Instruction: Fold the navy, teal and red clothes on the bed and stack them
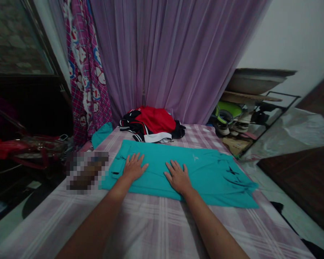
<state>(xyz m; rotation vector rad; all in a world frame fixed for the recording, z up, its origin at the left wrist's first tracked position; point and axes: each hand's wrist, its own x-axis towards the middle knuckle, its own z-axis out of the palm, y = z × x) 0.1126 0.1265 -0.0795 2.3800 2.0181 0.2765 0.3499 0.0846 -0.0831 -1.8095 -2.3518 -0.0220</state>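
A teal garment (205,176), folded into a long flat strip, lies crosswise on the checked bedsheet (162,223). It looks like a shirt, with a small pale logo near its middle and dark markings toward the right end. On its left part rests my left hand (134,167), palm down with the fingers spread. My right hand (178,176) lies flat near the garment's middle, fingers apart. Both hands touch the cloth without gripping it. What lies between the fabric layers is hidden.
Behind the garment sits a heap of red, black and white clothing (156,122). Purple curtains (164,54) hang at the back. A teal cloth (102,133) lies at the far left edge. On the right stands a rack with shoes (239,126). A blurred patch covers something at left.
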